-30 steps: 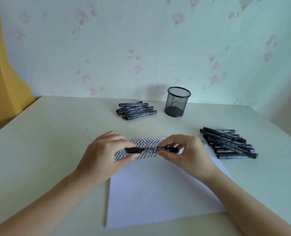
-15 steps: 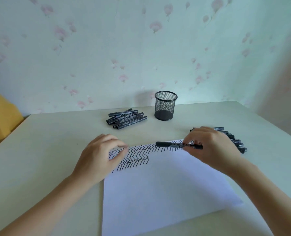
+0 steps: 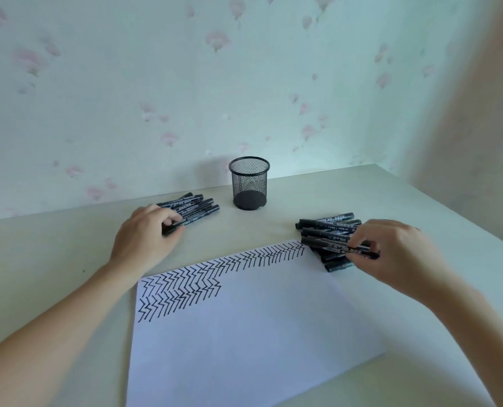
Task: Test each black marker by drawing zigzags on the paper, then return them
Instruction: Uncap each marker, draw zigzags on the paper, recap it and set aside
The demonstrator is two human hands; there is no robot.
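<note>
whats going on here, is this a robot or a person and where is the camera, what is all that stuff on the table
No robot here: these are a person's two bare hands, filmed by one wide-angle camera worn on the head, looking forward and down. That is why the arms enter from the bottom of the picture.

On the pale table lies a white paper with rows of black zigzags along its far edge. Behind it stands a black mesh cup. There are two piles of black markers: a left pile and a right pile.

The left hand curls its fingers around a marker at the left pile. The right hand pinches a marker that lies across the right pile.
</note>
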